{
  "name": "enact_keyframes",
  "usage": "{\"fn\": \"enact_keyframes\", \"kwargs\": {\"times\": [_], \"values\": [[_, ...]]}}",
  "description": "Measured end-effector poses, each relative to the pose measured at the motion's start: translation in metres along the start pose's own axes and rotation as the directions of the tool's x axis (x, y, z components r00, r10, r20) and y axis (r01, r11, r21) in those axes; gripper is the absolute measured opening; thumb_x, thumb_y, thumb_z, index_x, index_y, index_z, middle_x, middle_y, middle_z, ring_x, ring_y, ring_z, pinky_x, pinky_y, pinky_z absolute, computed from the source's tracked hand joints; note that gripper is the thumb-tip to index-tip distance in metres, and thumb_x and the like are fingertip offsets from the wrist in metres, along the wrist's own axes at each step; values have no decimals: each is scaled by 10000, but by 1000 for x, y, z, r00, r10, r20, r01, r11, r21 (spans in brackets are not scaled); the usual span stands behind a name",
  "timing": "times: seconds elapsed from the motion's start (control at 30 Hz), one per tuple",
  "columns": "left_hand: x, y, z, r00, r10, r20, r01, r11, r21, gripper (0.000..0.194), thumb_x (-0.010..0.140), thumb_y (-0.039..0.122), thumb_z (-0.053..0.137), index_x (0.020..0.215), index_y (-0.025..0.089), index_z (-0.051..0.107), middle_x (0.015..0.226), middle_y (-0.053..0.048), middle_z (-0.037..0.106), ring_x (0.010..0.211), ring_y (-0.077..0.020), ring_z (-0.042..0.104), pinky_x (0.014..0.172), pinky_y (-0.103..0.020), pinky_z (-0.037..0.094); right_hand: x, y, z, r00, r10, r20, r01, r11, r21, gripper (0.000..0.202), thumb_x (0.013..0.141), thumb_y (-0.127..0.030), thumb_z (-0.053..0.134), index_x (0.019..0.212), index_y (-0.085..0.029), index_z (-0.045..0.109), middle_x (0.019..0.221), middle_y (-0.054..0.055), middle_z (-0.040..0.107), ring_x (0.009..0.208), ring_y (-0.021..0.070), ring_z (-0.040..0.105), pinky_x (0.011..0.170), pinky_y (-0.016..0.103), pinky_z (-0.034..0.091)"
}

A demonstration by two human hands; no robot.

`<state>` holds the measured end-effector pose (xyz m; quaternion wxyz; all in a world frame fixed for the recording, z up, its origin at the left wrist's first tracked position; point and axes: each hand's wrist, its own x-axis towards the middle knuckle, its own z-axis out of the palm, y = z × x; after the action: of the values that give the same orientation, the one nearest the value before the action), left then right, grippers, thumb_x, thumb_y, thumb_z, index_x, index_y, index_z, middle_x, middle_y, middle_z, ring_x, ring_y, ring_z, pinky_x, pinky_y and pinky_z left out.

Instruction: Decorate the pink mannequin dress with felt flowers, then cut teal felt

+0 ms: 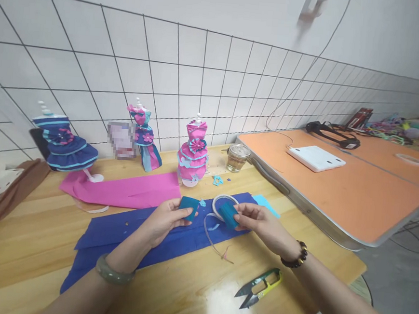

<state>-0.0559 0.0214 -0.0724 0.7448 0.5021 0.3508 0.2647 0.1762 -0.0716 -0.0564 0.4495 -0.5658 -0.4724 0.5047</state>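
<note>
Pinching a small teal piece (187, 204) in the fingers of the left hand (163, 221), with the thumb pressed over it; gripping a second teal piece (229, 215), folded or pleated by the look of it, in narrowly closed fingers of the right hand (253, 218). Holding both pieces well forward and apart from each other, over the blue cloth (184, 244) in the middle of the table (191, 291). Judging by the pose, probably at the step of shaping or comparing the pieces by hand, using no tool. From here, seems to call for a light, steady pinch, so as not to lose the folds, and for care around the white ring (214, 206), likely a tape roll, overlapped in view by the right piece; touching or not, cannot tell. Nearer, right of the trailing strip (207, 234), note the snips (256, 296), lying on bare wood with blades apart. Farther out, see the pink cloth (130, 189), then three small dressed forms, in blue (67, 148), in mixed colours (146, 135) and in pink (194, 151), standing near a glass cup (238, 157). Beyond, to the right, find an orange table (366, 188) bearing a white box (316, 158) and a black strap (330, 134), all set against a tiled wall (186, 82)
</note>
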Motion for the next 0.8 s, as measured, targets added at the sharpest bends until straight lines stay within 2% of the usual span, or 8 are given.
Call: {"fn": "enact_keyframes", "kwargs": {"times": [0.07,0.17,0.43,0.5,0.6,0.7,0.8], "values": [[-3,3,4,998,48,34,-45,995,-87,254,715,227,657,953,144,626,1055,-116,620,1038,-242,542,745,-315,486,2,-3,6,998,4,68,-5,1000,19,256,704,-384,671,828,-166,617,720,-1,586,669,121,557,691,296,485],[-5,5,10,992,61,109,-40,982,-187,253,724,201,646,969,140,629,1142,-137,587,1093,-264,511,746,-335,497,4,-7,17,986,-14,168,10,1000,26,235,729,-375,653,828,-164,630,764,18,620,706,131,580,703,290,481],[-3,-2,12,998,57,38,-54,996,-76,271,717,271,648,946,127,642,892,-97,666,763,-169,608,690,-314,500,8,-13,43,968,-79,240,56,993,101,234,735,-385,648,798,-161,628,734,10,617,644,113,565,644,264,473],[-3,-2,14,998,46,35,-46,999,-13,270,700,282,660,918,121,653,821,-81,669,685,-143,599,643,-282,493,11,-14,49,964,-136,229,127,990,54,228,753,-388,628,797,-165,629,717,9,606,640,116,551,635,265,460],[-5,1,19,999,27,20,-28,997,78,287,658,294,690,883,118,671,739,-60,666,599,-112,568,580,-240,473,16,-14,55,957,-255,141,267,961,-78,210,774,-385,600,799,-181,642,721,13,588,657,132,538,622,271,449],[-6,4,22,999,45,24,-48,993,107,308,621,299,714,875,128,678,752,-60,670,645,-131,581,561,-226,468,22,-12,58,931,-360,57,364,903,-231,200,786,-376,584,799,-192,661,788,37,588,721,163,546,663,300,454],[-6,6,23,996,74,52,-80,989,126,302,621,288,709,882,140,674,769,-55,671,690,-145,591,562,-224,470,27,-9,59,915,-403,16,388,869,-307,182,786,-365,586,802,-200,661,862,54,582,794,187,555,704,321,462]]}}
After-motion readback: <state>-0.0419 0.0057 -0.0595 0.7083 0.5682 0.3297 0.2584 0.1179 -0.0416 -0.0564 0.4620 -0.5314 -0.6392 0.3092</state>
